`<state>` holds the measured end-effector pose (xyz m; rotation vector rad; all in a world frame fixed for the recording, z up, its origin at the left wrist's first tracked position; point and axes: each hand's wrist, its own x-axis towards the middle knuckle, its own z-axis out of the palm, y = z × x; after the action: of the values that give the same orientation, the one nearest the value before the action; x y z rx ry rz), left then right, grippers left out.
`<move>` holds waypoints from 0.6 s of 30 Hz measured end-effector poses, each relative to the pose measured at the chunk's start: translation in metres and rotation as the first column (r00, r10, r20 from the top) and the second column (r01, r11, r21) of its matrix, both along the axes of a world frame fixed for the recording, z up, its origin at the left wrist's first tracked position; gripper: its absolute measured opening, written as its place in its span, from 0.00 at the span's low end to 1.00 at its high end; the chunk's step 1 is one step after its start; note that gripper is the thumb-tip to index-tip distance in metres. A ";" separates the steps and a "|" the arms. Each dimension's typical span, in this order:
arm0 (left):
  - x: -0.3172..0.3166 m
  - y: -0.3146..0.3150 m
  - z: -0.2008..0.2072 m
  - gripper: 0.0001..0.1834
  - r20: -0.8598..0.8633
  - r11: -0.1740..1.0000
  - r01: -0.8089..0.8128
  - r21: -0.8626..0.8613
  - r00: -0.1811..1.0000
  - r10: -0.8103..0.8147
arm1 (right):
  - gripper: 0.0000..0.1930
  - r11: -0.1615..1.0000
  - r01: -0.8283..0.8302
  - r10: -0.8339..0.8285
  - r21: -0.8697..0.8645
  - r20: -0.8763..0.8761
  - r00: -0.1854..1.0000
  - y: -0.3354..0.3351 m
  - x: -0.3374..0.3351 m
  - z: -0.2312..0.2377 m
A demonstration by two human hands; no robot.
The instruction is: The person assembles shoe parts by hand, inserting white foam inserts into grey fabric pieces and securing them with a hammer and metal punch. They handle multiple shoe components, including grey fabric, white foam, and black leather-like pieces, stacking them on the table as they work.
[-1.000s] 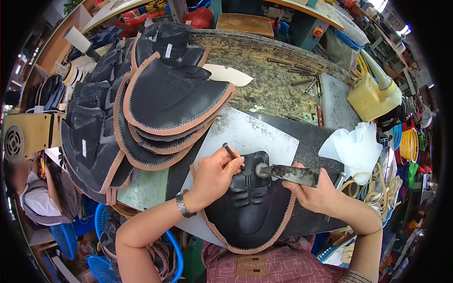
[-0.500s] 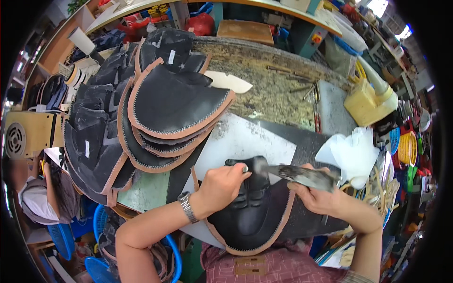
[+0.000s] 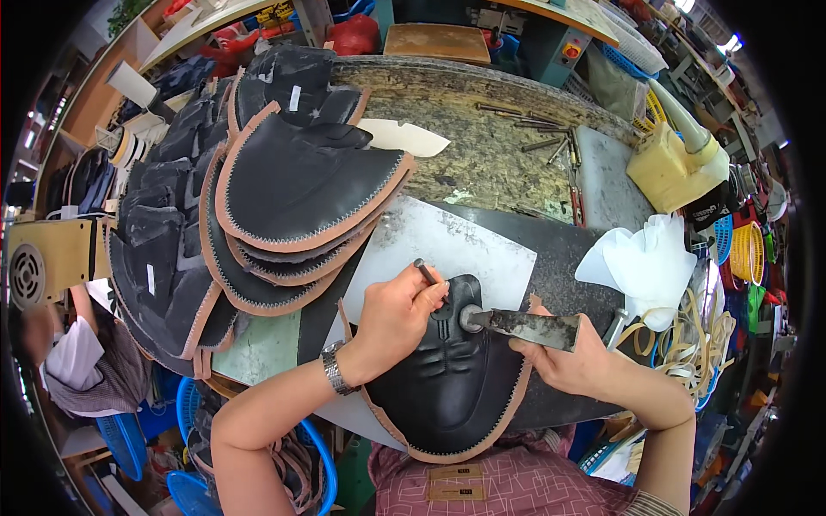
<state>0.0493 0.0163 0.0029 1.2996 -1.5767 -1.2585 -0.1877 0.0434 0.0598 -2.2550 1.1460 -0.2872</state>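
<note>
A black leather shoe upper (image 3: 453, 404) with a stitched tan edge lies in front of me, over a whitish board (image 3: 447, 245). My left hand (image 3: 391, 322) is closed around a short dark metal punch (image 3: 424, 272), whose top end sticks up out of the fist. Its lower end is hidden behind my fingers, near the moulded lacing part of the upper. My right hand (image 3: 572, 357) grips a worn metal hammer (image 3: 533, 328). The hammer's round face is over the upper's tongue area, just right of my left hand; whether it touches the leather I cannot tell.
Stacked black uppers (image 3: 301, 189) with tan edges fill the left of the bench. Several metal punches (image 3: 542, 138) lie at the back. On the right are a yellowish plastic jug (image 3: 675, 168), white sheet pieces (image 3: 641, 267) and tan strips (image 3: 701, 353). Another person (image 3: 86, 361) sits far left.
The hammer was blurred and higher; it is now still, with its face over the upper. The punch stands out more clearly from my left fist. My view has shifted slightly.
</note>
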 end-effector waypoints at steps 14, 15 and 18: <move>-0.004 0.003 -0.003 0.05 0.164 0.982 0.035 -0.185 0.986 -0.004 | 0.06 0.990 0.005 0.004 -0.144 0.060 0.998 -0.006 -0.008 0.009; -0.003 0.001 -0.002 0.05 0.065 0.995 0.010 -0.099 0.998 -0.004 | 0.06 0.997 -0.004 0.008 -0.080 0.044 0.999 -0.001 -0.008 0.005; 0.004 0.000 0.005 0.07 -0.128 0.990 -0.012 0.144 0.991 0.030 | 0.07 1.000 0.002 -0.002 -0.025 -0.001 1.000 0.003 -0.007 -0.004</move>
<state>0.0531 0.0165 0.0075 1.2909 -1.3999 -1.4352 -0.1943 0.0461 0.0560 -2.2758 1.1506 -0.3030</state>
